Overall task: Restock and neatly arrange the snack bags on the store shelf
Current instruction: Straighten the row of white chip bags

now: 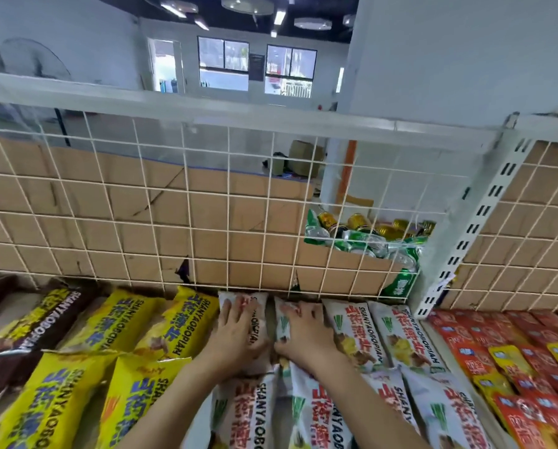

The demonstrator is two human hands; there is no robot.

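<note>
Both hands are lying flat with fingers straight, gripping nothing. The left hand [235, 332] is pressing one white snack bag [255, 303] and the right hand [303, 332] the neighbouring white bag [282, 319] toward the back edge of the shelf [88, 426]. They are probably squaring the row against the wire grid [228, 205].

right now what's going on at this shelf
A person is straightening the back row of white snack bags. The left hand presses flat on one white bag, and the right hand lies flat on the neighbouring white bag, both close to the wire mesh back. Yellow bags lie to the left and red packets to the right.
</note>
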